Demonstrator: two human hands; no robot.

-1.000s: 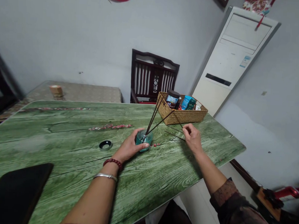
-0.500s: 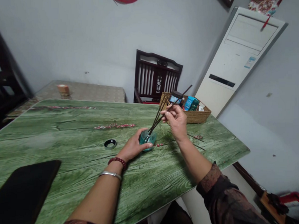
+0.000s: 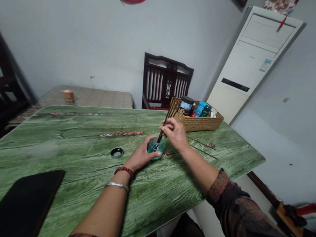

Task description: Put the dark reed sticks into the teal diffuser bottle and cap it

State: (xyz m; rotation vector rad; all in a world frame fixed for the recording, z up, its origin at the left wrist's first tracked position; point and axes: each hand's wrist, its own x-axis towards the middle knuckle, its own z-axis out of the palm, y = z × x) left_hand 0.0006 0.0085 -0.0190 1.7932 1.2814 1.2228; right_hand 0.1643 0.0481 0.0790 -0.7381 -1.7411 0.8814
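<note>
My left hand (image 3: pixel 142 153) is wrapped round a small teal glass diffuser bottle (image 3: pixel 153 154) standing on the green table. Several thin dark reed sticks (image 3: pixel 167 119) rise from the bottle's neck, bunched and leaning slightly right. Fingers pinched, my right hand (image 3: pixel 174 133) holds a reed stick just above the neck, among the others; the fingertips partly hide which stick it is. To the right, loose reed sticks (image 3: pixel 202 151) lie on the tabletop. A black ring-shaped cap (image 3: pixel 116 152) rests left of the bottle.
A wicker basket (image 3: pixel 202 125) with jars and bottles stands behind my right hand. A dark flat board-like object (image 3: pixel 23 203) lies at the table's (image 3: pixel 87 157) near left. Beyond are a wooden chair (image 3: pixel 167 80) and a lower table with an orange-brown cup (image 3: pixel 68 95).
My right hand has moved down and left towards the bottle. The stick it held slanting out to the right now stands in line with the others. My left hand stays on the bottle.
</note>
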